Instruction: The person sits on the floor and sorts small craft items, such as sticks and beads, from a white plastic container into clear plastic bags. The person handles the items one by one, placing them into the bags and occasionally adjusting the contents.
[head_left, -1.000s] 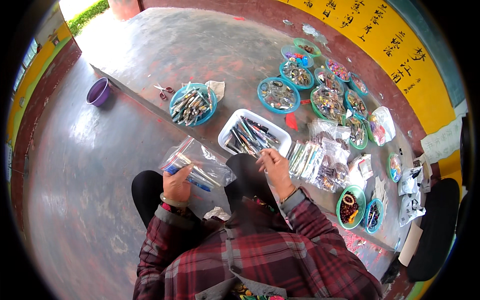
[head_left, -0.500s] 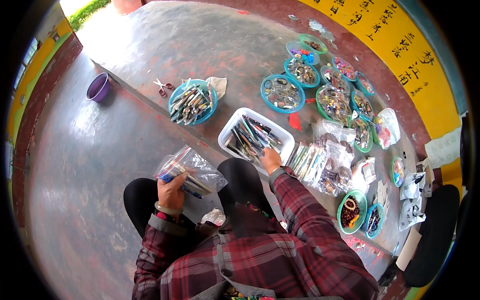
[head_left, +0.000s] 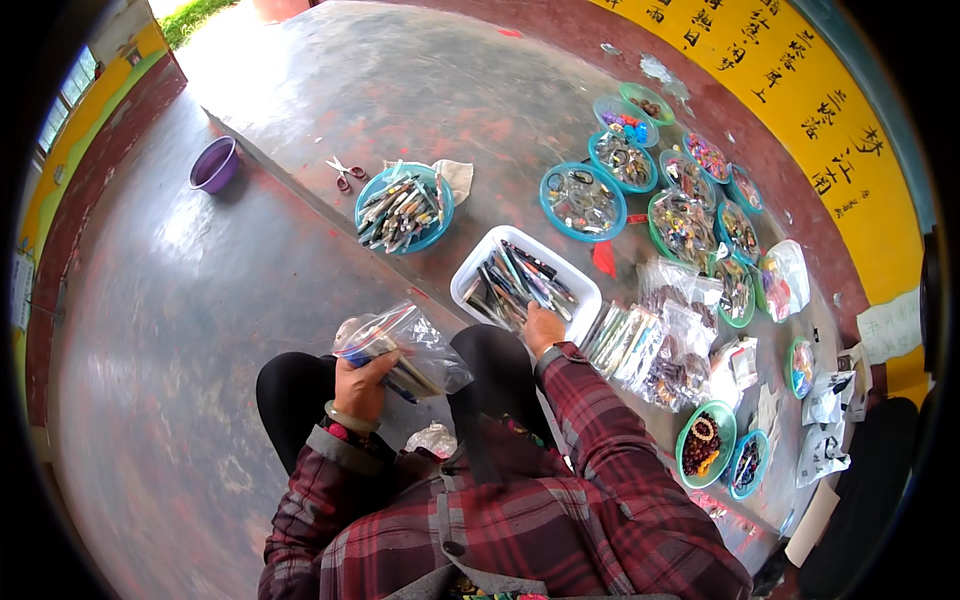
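the left hand was closed around a clear zip bag, its thumb pressed across the plastic over a few pens lying inside, and it held the bag slantwise above the gap between the knees. the right hand was down at the near side of a white tub, its fingers over the loose pens heaped there; the fingertips were hidden, so whether they pinched a pen could not be told. the bag was to the left of the tub, and apart from it. just right of the tub were bundles of pens in clear plastic, with bags of small dark things beside them. farther right a green bowl of beads was next to a smaller blue bowl. beyond the tub, to the left, a blue basin was piled with more pens, with a cloth by its rim and open scissors on its other side. a purple basin was well off to the left. a red scrap lay beyond the tub, near a round blue tray of small packets.
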